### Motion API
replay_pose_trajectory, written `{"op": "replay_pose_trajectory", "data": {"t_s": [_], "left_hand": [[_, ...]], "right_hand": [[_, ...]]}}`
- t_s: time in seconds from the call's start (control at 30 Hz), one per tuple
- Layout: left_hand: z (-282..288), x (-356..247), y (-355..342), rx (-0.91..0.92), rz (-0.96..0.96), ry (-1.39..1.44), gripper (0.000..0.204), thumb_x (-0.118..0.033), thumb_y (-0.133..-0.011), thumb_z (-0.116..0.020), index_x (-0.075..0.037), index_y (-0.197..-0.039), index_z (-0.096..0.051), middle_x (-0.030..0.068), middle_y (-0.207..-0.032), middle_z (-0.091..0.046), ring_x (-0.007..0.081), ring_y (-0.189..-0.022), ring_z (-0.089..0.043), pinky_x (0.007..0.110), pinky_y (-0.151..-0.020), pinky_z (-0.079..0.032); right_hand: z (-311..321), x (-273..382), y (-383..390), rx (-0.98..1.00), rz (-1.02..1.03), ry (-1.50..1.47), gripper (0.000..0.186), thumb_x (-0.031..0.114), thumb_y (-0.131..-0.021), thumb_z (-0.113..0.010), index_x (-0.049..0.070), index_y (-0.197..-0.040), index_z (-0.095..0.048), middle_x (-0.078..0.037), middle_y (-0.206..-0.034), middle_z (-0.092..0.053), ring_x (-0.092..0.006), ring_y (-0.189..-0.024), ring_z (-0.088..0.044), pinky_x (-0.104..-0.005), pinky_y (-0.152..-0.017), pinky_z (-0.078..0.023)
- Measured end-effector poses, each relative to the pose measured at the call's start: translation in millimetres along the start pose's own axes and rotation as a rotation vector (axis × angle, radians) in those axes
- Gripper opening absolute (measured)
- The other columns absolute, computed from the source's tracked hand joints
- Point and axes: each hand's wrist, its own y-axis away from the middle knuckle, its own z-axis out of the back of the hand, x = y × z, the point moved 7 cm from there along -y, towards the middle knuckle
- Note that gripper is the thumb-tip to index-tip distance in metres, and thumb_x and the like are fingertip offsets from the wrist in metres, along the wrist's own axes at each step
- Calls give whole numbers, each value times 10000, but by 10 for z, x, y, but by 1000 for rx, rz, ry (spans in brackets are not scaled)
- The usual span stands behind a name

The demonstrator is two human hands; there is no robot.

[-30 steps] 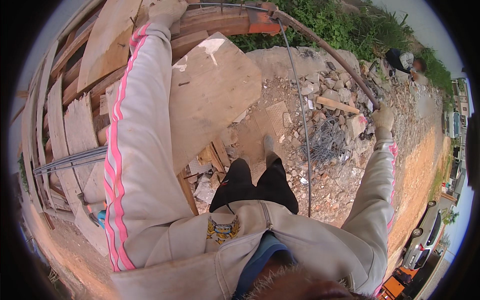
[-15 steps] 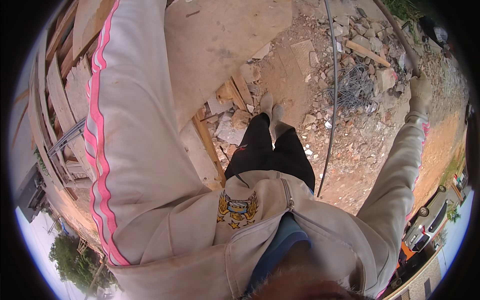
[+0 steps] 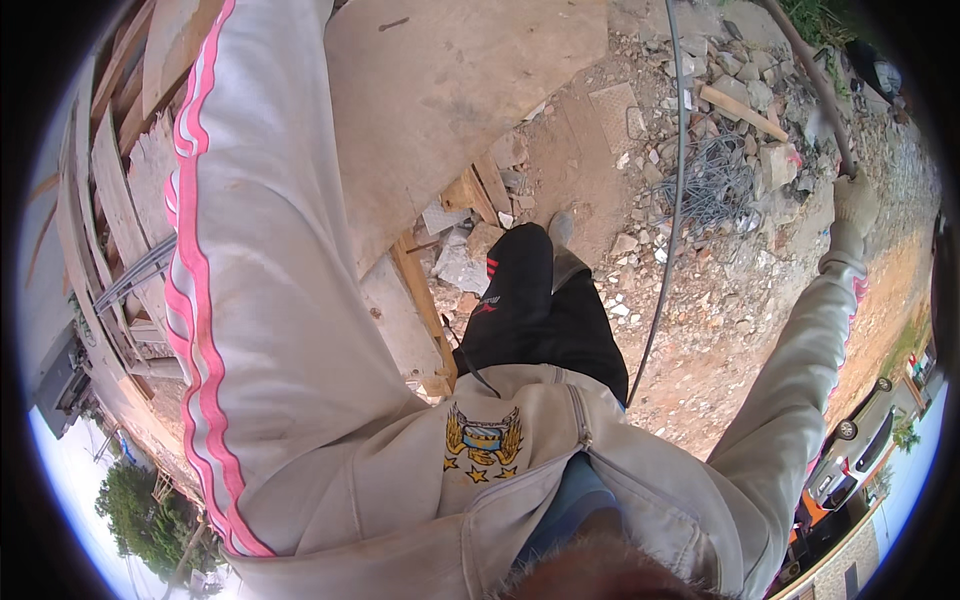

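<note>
My right hand (image 3: 855, 205), in a pale glove, is closed around the end of a long dark rod (image 3: 822, 100). The rod runs up and out past the top edge; whether it is a bar or a pipe I cannot tell. My left arm (image 3: 270, 180), in a pale sleeve with pink stripes, reaches up out of the picture, so its hand is hidden. Beside that sleeve lies a large flat brown board (image 3: 460, 100). A thin grey cable or rod (image 3: 680, 150) passes between my arms, from the top edge down to my waist.
Broken rubble (image 3: 720, 290) covers the ground on the right, with a tangle of grey wire (image 3: 710, 180) and a short wood strip (image 3: 743, 112). Wooden planks (image 3: 110, 200) stand at the left. A timber edge (image 3: 425, 310) lies near my legs. A parked vehicle (image 3: 850, 455) shows far right.
My left knee has risen, and only one foot now shows instead of two. My right hand sits slightly lower and farther right, still on the rod. The board and rubble have shifted a little rightward.
</note>
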Motion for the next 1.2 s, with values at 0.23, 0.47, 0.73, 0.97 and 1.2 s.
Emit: {"op": "replay_pose_trajectory", "data": {"t_s": [0.23, 0.47, 0.73, 0.97, 1.2], "left_hand": [[539, -240, -48, -207, 56, 33, 474, -370, -916, -528, -86, -1272, -659, 205, -1261, -676, 374, -1188, -632, 521, -1043, -462], [839, -236, -12, -174, 96, 211, 419, -344, -929, -512, -105, -1221, -692, 183, -1248, -694, 343, -1214, -627, 504, -1060, -455], [676, -172, -18, -119, 41, 177, 398, -333, -958, -482, -128, -1226, -694, 171, -1260, -699, 339, -1205, -646, 481, -1057, -474], [856, -158, -52, -63, 135, 228, 423, -375, -973, -495, -129, -1264, -676, 171, -1289, -677, 353, -1208, -642, 497, -1039, -489], [670, -113, -144, -74, 88, 175, 481, -406, -970, -494, -110, -1319, -642, 212, -1354, -629, 376, -1254, -610, 521, -1059, -476]], "right_hand": [[461, 170, 651, -7, -96, -102, 317, 222, -859, -637, 215, -1165, -718, -171, -1036, -752, -398, -984, -721, -509, -850, -562], [552, 322, 971, -95, -70, -184, 199, 104, -798, -685, 84, -994, -707, -181, -965, -708, -412, -939, -685, -518, -814, -533], [455, 432, 1393, -228, 3, -89, 225, 231, -888, -611, 141, -1034, -757, -217, -917, -731, -430, -883, -712, -532, -767, -555], [596, 481, 1562, -84, -144, -215, 254, 244, -904, -591, 149, -1081, -747, -226, -941, -733, -433, -906, -714, -542, -779, -554], [465, 477, 1535, -19, -144, -223, 256, 252, -904, -592, 141, -1088, -732, -226, -975, -731, -442, -916, -709, -542, -785, -549]]}}
